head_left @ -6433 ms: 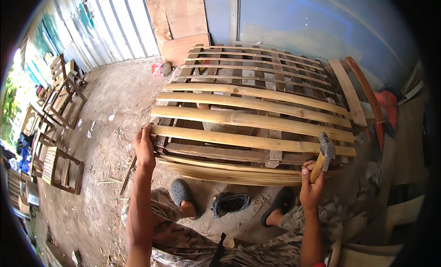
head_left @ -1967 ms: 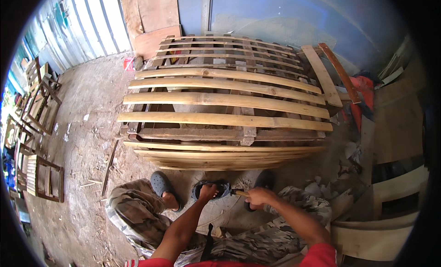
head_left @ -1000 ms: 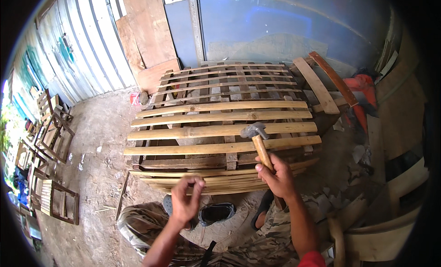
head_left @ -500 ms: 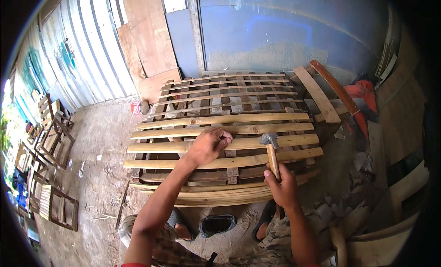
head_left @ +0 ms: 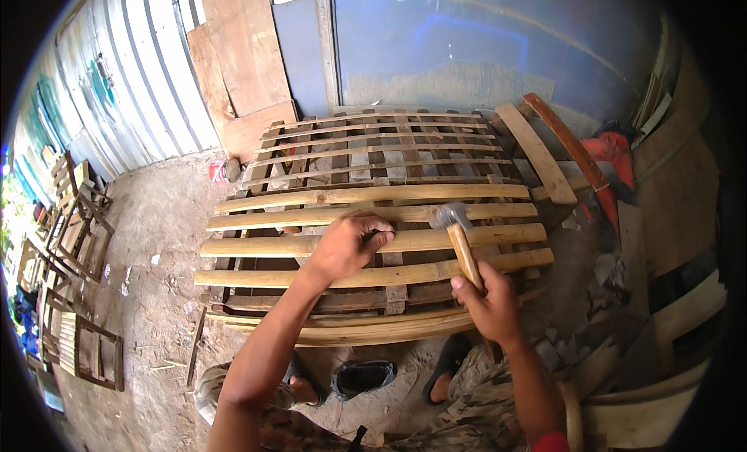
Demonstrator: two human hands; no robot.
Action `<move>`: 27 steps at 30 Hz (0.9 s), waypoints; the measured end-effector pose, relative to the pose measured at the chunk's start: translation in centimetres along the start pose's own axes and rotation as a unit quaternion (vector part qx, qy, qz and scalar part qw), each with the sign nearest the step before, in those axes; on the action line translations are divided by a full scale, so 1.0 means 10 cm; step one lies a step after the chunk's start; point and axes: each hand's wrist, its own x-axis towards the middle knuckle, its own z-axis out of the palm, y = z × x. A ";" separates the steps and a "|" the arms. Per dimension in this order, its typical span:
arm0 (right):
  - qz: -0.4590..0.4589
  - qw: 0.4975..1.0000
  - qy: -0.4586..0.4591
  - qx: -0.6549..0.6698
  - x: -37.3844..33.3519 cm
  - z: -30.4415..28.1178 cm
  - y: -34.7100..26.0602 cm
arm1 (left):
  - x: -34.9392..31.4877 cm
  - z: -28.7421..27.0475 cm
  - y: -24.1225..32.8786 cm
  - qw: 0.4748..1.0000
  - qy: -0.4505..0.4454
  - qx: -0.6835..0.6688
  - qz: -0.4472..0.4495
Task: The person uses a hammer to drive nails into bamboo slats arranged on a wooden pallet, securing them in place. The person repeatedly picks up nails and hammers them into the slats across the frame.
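Observation:
My right hand (head_left: 489,298) is wrapped round the wooden handle of a hammer (head_left: 461,246). The hammer's grey metal head, a little blurred, hovers over the slats to the right of my left hand (head_left: 352,246). My left hand rests on the bamboo slats (head_left: 467,236) near their middle, fingers curled in a pinch. Whatever those fingertips hold, if anything, is too small or hidden to make out. Several yellowish slats lie crosswise over a dark wooden slatted frame (head_left: 395,296), with gaps between them. More bamboo strips (head_left: 366,333) are bundled along the near side.
A black bag-like container (head_left: 362,379) sits on the floor between my feet. Wooden chairs (head_left: 89,347) stand at the left. Curved boards (head_left: 537,152) lean at the right of the frame, near an orange-red cloth (head_left: 611,152). Blue panels (head_left: 482,47) rise behind; wood scraps lie at lower right.
The hammer and my right hand have shifted slightly, the hammer head moving up and left toward my left hand. My left hand keeps its place on the slats. The view has tilted a little.

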 end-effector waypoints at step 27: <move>0.006 0.995 -0.090 0.044 0.97 0.27 0.24 | -0.01 0.00 -0.05 0.998 0.009 0.051 0.046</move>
